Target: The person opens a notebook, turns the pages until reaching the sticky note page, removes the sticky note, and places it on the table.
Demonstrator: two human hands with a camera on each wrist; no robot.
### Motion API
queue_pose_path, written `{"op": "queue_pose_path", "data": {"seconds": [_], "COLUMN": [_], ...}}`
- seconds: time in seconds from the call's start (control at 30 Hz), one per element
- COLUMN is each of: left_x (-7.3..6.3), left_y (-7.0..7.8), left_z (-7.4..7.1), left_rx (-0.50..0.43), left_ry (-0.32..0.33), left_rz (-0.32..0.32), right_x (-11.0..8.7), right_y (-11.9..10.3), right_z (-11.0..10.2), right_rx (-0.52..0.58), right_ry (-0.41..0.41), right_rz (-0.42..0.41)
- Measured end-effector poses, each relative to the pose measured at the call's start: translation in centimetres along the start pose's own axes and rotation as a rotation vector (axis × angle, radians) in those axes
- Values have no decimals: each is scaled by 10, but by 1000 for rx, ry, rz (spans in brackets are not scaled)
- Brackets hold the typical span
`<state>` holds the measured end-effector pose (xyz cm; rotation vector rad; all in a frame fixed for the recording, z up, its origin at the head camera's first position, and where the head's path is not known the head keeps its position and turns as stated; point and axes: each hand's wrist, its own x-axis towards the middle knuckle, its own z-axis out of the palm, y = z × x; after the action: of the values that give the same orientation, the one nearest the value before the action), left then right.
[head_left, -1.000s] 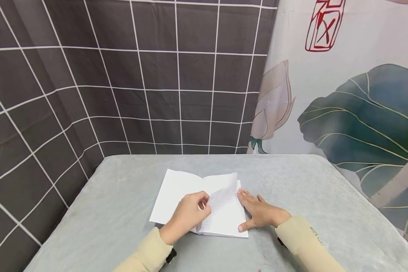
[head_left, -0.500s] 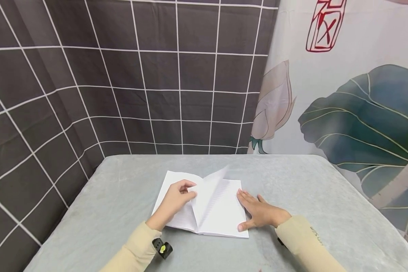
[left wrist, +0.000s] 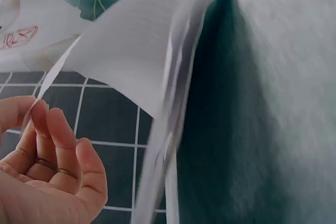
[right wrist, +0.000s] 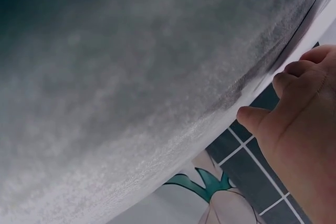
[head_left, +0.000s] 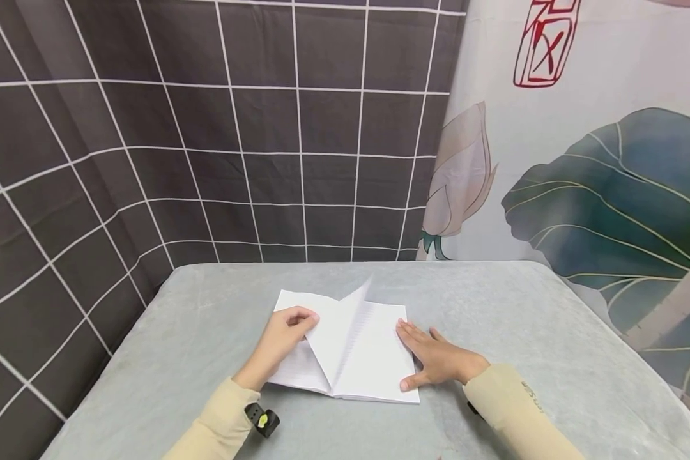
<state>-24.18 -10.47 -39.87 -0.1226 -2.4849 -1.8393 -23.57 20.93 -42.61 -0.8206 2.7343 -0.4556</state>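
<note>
An open notebook (head_left: 379, 358) with white, faintly lined pages lies on the table. Between thumb and fingers, my left hand (head_left: 284, 335) pinches the edge of one page (head_left: 336, 326), which stands lifted and bent over the left half. In the left wrist view this page (left wrist: 126, 40) curves up from the spine to the fingertips (left wrist: 39, 106). My right hand (head_left: 437, 358) rests with spread, fairly straight fingers on the notebook's right edge. The right wrist view shows that hand (right wrist: 299, 119) at the notebook's border, with most of the notebook out of sight.
A grey cloth covers the table (head_left: 494, 306). Behind it hang a dark curtain (head_left: 264, 128) with a white grid and a pale curtain (head_left: 494, 236) with a lotus print. A black wrist strap (head_left: 262, 420) sits at my left sleeve.
My left hand has moved left from the notebook's middle, drawing the page over toward the left half. The right hand has stayed at the right edge.
</note>
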Motion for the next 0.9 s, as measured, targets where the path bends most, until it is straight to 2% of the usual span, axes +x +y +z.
{"op": "queue_pose_path", "data": {"seconds": [0.5, 0.73, 0.9], "left_x": [-3, -6, -8], "left_y": [-12, -18, -24], "left_z": [-29, -41, -50], "left_rx": [103, 105, 163], "left_ry": [37, 39, 19], "left_rz": [-2, -45, -74], "right_x": [1, 1, 0], "right_y": [-4, -4, -2], "right_z": [1, 1, 1], "right_rx": [28, 38, 29], "right_ry": [-15, -30, -48], "right_rz": [-83, -131, -170]}}
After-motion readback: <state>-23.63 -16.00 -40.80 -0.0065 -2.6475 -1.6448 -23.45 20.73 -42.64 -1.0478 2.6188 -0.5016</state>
